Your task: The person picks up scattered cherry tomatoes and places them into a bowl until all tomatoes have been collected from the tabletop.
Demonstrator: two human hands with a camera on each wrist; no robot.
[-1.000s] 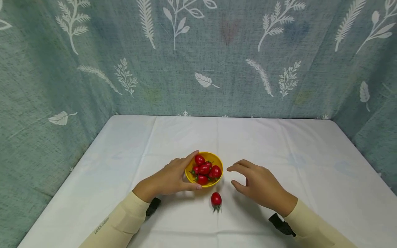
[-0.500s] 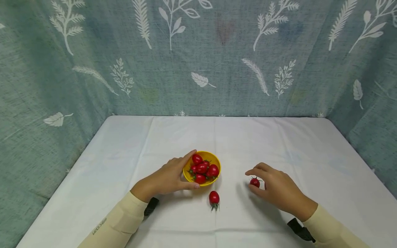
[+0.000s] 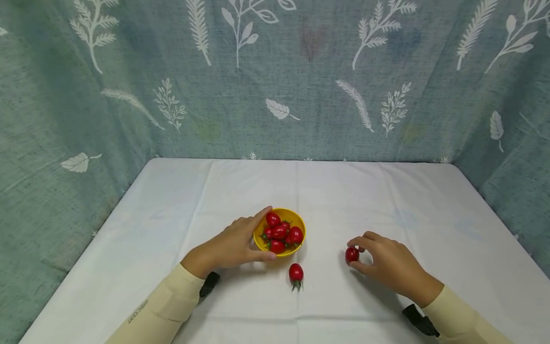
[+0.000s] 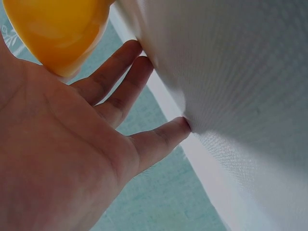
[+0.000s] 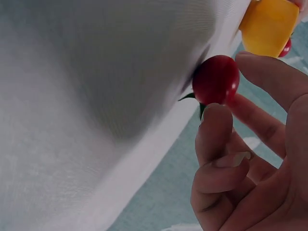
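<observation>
A small yellow bowl (image 3: 295,219) with several red cherry tomatoes (image 3: 280,232) in it stands mid-table. My left hand (image 3: 229,247) holds the bowl from its left side, thumb and index finger at the rim. In the left wrist view the other fingers (image 4: 161,139) extend to the tabletop beside the bowl (image 4: 62,29). Right of the bowl, my right hand (image 3: 388,262) pinches one cherry tomato (image 3: 351,255) between thumb and fingers, low over the cloth. The right wrist view shows this tomato (image 5: 216,81) and its green stem end. A single tomato (image 3: 296,273) lies in front of the bowl.
A white cloth (image 3: 240,186) with fold creases covers the table. Behind it and at both sides hangs a green-blue curtain (image 3: 309,95) with white leaf prints. A dark strap (image 3: 420,321) sits at the right wrist, another strap (image 3: 209,284) at the left.
My right hand has moved right, away from the bowl, and its fingers have closed on a cherry tomato there, which has turned slightly. The left hand stays at the bowl.
</observation>
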